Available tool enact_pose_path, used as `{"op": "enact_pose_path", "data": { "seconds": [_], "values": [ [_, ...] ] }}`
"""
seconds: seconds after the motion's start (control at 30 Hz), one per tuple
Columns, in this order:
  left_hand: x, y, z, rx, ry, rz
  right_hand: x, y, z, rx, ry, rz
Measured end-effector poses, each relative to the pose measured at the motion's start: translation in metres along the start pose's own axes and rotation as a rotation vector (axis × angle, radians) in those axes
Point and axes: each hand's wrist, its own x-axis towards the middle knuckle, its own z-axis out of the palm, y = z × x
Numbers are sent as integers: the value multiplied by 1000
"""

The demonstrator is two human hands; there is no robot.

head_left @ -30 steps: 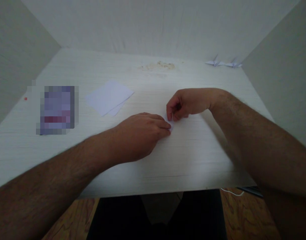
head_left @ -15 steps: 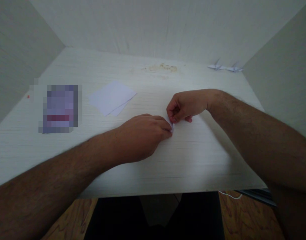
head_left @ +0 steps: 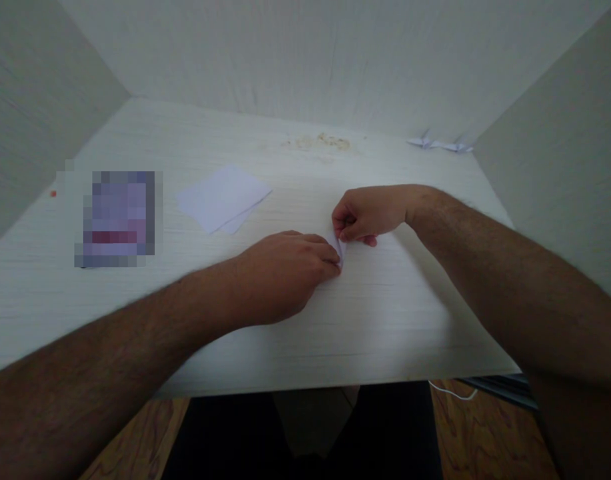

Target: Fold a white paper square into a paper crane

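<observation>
Both hands (head_left: 292,277) on white paper (head_left: 341,250) — loose sheets (head_left: 225,197) lie nearby

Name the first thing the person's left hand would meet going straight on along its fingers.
The small folded white paper, right against the bare left hand. Past it, the line seems to run just nearside of the bare right hand, though depth is unclear.

The left arm (head_left: 150,333) stretches from the lower left corner. The left hand (head_left: 295,275) lies palm down in the middle. The right arm (head_left: 495,273) reaches from the right edge. The right wrist (head_left: 418,203) is bent, and the right hand (head_left: 366,212) curls into a pinch beside the left one.
</observation>
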Motion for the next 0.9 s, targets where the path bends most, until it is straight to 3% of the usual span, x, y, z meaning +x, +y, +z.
{"op": "enact_pose_path", "data": {
  "seconds": [0.3,0.43,0.7,0.9],
  "values": [
    [0,1,-3,-13,-28,-22,0,-1,2,-115,43,-31],
    [1,1,-3,-4,-33,-24,-1,6,2,22,15,-63],
    [1,-2,0,-18,-42,-18,2,18,-1,335,-197,-4],
    [1,-1,0,-21,-38,-25,6,27,0,429,-223,3]
  ]
}}
